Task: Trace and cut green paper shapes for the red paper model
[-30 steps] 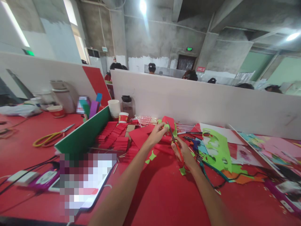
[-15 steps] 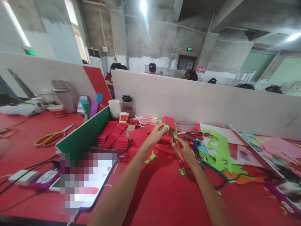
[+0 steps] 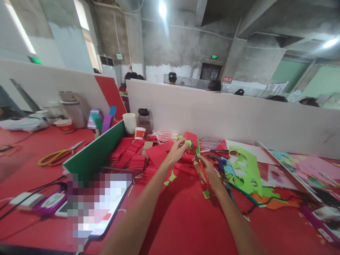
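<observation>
Pinched in my left hand (image 3: 177, 152) is a small piece of green paper (image 3: 188, 143). My right hand (image 3: 205, 168) is closed round a pair of scissors (image 3: 203, 170) with red handles. Their dark blades point up and away, right beside the green piece; whether they touch it is too small to tell. Beneath and behind my hands lie sheets of red paper (image 3: 160, 152). Green paper scraps (image 3: 172, 176) rest on the red table (image 3: 183, 219) below my left hand, and another scrap (image 3: 206, 194) lies under the scissor handles.
A large cut-out green sheet (image 3: 245, 170) lies to the right, near a blue glue gun (image 3: 221, 163). On the left are stacked red strips (image 3: 127, 150), a green divider (image 3: 92, 150), a lit tablet (image 3: 114, 198) and yellow-handled scissors (image 3: 57, 156). A white partition (image 3: 212, 113) stands behind.
My hands, the green piece and the scissors stay almost in place. The view shifts very slightly. At the far left edge, a blurred shape over the neighbouring table has moved back.
</observation>
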### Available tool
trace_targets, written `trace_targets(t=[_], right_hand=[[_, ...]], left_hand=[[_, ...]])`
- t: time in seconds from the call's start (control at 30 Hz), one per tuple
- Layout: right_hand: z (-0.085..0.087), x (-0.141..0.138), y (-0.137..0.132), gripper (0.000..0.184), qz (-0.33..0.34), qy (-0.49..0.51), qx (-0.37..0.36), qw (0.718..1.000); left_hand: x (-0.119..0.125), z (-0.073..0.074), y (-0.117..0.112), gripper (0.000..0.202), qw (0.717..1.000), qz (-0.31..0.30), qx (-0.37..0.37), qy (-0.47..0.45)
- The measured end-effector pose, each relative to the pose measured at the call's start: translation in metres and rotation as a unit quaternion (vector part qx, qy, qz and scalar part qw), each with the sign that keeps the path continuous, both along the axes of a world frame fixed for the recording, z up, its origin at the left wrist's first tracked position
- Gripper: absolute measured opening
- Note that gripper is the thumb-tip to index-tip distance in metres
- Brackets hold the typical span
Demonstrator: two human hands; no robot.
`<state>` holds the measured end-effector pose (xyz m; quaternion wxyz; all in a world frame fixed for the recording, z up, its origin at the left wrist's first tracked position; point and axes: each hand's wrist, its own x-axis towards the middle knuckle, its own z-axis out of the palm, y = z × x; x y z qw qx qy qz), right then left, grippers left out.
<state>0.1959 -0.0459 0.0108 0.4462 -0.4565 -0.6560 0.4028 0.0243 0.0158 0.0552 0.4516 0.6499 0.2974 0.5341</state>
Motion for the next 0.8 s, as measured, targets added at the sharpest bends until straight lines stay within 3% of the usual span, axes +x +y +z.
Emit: trace_targets(t=[0.3,0.8], right_hand=[[0.0003,-0.0008,-0.0001,0.047,-0.020,-0.037,0.056,0.998],[-0.0017,0.0041,0.0046,0.046,-0.007,-0.027,0.012,1.000]], left_hand=[[-0.0011,0.0016,-0.0022,0.025,1.000,-0.001,0.009,0.015],[-0.0026,0.0013,-0.0015,0.023,1.000,-0.008,-0.009,0.019]])
